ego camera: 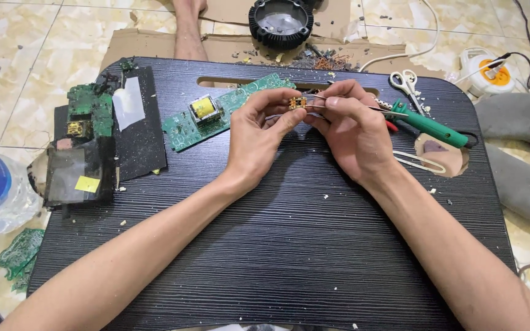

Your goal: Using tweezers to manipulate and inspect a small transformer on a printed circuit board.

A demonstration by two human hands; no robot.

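Left hand [254, 132] pinches a small orange component [297, 102] between thumb and fingertips. Right hand [352, 125] is closed on thin metal tweezers [338, 108], tips apparently touching the component. Green circuit board [225, 111] lies just left of the grip, on the black lap desk [289, 245].

A black wood-grain lap table [277, 245] lies over the pale marble floor tiles. On its far left part rests a long green circuit board with a yellow transformer [216, 110]; at its left edge sits a broken green board on black sheets [93, 135]. Near its right far corner lie white-handled scissors [406, 81] and a green-handled soldering iron [433, 125]. Beyond its far edge stands a round black ribbed housing [280, 23].
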